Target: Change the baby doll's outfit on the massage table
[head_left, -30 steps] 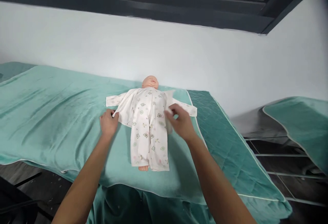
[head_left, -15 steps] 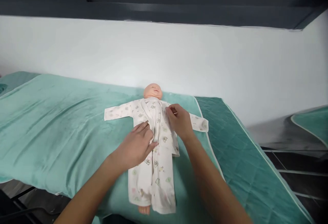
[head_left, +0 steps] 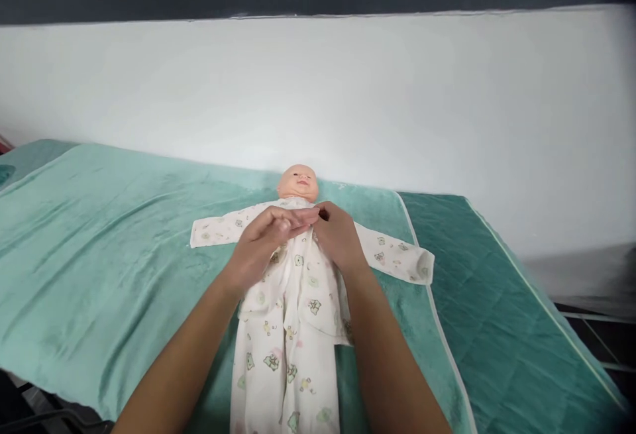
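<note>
Doll point(head_left: 298, 183) flat on its back on the towel point(head_left: 99, 235), head at twelve o'clock toward the wall point(head_left: 318, 96), legs running down to six. Sleeves of the printed suit point(head_left: 293, 328) spread out to nine and three, with the left hand point(head_left: 261, 248) and right hand point(head_left: 338, 238) meeting fingertip to fingertip on the chest just below the head. Quilted pad point(head_left: 501, 328) under the towel, showing out at three to four o'clock.

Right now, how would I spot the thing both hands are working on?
On the green blanket below the white wall lies a baby doll on its back. Left hand and right hand meet at its chest, on its white printed romper, sleeves spread wide.
</note>
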`<state>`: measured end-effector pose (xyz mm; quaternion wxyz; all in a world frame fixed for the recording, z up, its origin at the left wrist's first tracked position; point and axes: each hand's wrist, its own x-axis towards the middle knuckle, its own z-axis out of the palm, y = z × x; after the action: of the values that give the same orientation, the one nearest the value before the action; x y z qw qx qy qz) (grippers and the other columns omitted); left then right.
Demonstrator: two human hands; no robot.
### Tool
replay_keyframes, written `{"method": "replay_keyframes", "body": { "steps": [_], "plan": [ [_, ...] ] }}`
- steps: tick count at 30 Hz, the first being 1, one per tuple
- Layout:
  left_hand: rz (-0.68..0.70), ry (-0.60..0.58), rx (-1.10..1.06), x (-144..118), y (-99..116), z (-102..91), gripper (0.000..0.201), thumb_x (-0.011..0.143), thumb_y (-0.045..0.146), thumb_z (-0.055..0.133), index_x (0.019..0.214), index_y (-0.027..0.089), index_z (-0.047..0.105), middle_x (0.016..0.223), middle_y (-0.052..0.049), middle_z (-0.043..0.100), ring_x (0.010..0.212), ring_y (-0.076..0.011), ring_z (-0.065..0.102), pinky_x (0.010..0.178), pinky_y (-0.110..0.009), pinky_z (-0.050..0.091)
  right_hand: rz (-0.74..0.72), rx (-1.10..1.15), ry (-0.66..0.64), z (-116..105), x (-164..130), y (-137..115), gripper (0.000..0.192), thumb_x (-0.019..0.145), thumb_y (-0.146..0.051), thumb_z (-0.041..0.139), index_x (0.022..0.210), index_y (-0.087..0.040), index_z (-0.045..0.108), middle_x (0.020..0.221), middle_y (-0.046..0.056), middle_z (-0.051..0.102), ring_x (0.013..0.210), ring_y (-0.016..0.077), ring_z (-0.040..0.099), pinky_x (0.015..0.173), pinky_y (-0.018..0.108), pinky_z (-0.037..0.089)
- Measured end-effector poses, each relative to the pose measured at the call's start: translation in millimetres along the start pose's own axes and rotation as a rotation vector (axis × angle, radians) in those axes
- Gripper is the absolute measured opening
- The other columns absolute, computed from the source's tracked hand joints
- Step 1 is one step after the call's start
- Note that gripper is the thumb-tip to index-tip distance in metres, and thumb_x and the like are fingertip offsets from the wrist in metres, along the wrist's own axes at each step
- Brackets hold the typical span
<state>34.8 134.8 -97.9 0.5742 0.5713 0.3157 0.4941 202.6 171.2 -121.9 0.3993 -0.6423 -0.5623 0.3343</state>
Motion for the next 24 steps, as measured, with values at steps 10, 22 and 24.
{"method": "replay_keyframes", "body": {
  "steps": [10, 22, 24],
  "plan": [
    [-0.119, 0.192, 0.645, 65, -20, -21.6, 0.026, 0.088, 0.04, 0.057, 0.092, 0.02, 0.073, 0.099, -0.004, 0.075, 0.091, -0.0195, 0.065, 0.086, -0.032, 0.047, 0.047, 0.358, 0.056, 4, 8, 13, 0.024, 0.078, -0.043, 0.068, 0.084, -0.02, 0.071, 0.085, 0.002, 0.071, 0.079, 0.0178, 0.059, 0.074, 0.029, 0.042],
    [-0.13, 0.074, 0.632, 71, -21, -15.4, 0.018, 0.085, 0.036, 0.059, 0.08, 0.019, 0.066, 0.088, -0.003, 0.073, 0.081, -0.0169, 0.063, 0.073, -0.029, 0.046, 0.083, 0.609, 0.003, 9, 10, 18, 0.03, 0.073, -0.045, 0.076, 0.09, -0.02, 0.076, 0.084, 0.002, 0.071, 0.08, 0.0184, 0.062, 0.075, 0.03, 0.048],
    [-0.104, 0.109, 0.516, 72, -24, -13.9, 0.019, 0.085, 0.036, 0.061, 0.082, 0.018, 0.065, 0.09, -0.004, 0.073, 0.083, -0.017, 0.065, 0.075, -0.029, 0.048, 0.056, 0.637, 0.005, 10, 9, 18, 0.031, 0.074, -0.045, 0.075, 0.094, -0.02, 0.076, 0.085, 0.002, 0.071, 0.08, 0.018, 0.062, 0.075, 0.03, 0.048]
  ]
}}
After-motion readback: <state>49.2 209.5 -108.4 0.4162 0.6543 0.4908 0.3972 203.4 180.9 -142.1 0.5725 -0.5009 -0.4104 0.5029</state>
